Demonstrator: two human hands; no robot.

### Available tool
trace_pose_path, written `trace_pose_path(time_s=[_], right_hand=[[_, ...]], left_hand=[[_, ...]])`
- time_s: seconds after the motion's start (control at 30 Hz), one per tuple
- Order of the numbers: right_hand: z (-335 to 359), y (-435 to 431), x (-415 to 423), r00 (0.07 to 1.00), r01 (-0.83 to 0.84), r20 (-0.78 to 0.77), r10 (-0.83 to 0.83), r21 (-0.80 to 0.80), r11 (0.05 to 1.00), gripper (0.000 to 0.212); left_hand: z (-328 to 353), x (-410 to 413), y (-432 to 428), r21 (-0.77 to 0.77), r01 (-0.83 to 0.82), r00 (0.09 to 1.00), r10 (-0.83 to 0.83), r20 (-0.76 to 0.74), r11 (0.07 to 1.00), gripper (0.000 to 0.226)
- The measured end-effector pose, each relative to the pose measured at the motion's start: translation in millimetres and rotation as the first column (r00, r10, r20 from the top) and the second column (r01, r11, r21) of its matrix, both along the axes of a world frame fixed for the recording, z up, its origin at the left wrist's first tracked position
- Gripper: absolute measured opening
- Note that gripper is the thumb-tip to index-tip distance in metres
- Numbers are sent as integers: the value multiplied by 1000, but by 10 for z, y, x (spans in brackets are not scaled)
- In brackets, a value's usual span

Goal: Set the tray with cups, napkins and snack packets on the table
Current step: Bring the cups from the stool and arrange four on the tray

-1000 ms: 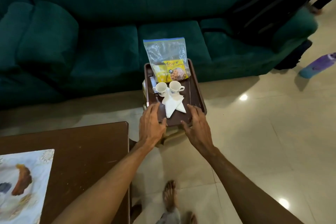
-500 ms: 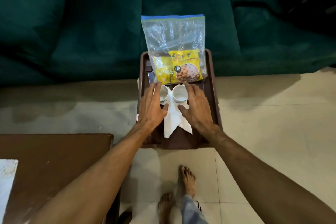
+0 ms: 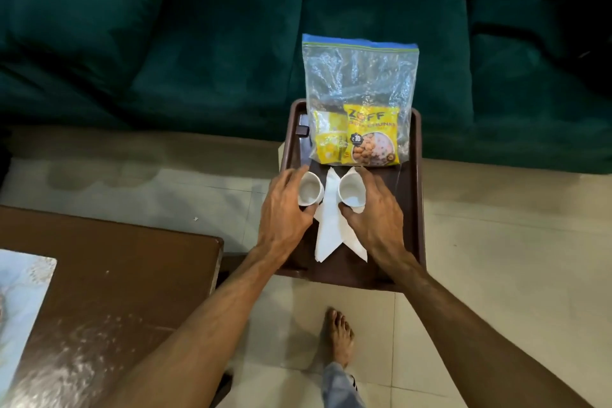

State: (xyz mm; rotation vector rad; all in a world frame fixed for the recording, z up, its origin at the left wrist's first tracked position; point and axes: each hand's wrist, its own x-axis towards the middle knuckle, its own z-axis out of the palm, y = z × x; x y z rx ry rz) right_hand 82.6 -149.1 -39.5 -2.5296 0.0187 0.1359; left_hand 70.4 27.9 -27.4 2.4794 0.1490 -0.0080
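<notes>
A dark brown tray (image 3: 414, 209) stands in front of the green sofa. On it lie two folded white napkins (image 3: 331, 228), two small white cups and a clear zip bag (image 3: 361, 76) with yellow snack packets (image 3: 371, 139) inside. My left hand (image 3: 284, 212) grips the left cup (image 3: 309, 189) between thumb and fingers. The right cup (image 3: 351, 190) is held the same way by my right hand (image 3: 374, 215). Both cups are upright and look empty. The brown table (image 3: 116, 275) is at the lower left.
A patterned mat (image 3: 20, 318) lies on the table's left part. The green sofa (image 3: 198, 60) fills the back. Pale floor tiles (image 3: 496, 258) surround the tray, and my bare foot (image 3: 339, 338) stands just below it.
My hands moved from the tray's near edge forward over the napkins and now curl round the two cups. The view has come closer to the tray.
</notes>
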Motion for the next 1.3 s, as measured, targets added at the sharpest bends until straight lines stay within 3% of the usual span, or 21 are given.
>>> trace_pose_path(time_s=[0.37, 0.83, 1.1, 1.3], right_hand=[[723, 1156, -1275, 994, -46, 99, 42, 36, 998, 64], [1282, 4047, -3555, 960, -276, 69, 272, 71, 958, 71], [1403, 5353, -3909, 928, -371, 104, 359, 148, 917, 71], [1391, 6127, -3892, 936, -353, 69, 346, 193, 915, 70]], left_hand=[[651, -1554, 1193, -70, -122, 980, 131, 148, 990, 62], [1184, -4213, 4038, -5, -415, 904, 413, 110, 910, 71], [1324, -4821, 5365, 51, -551, 832, 543, 111, 833, 72], [1374, -4755, 6158, 59, -543, 836, 534, 122, 837, 75]])
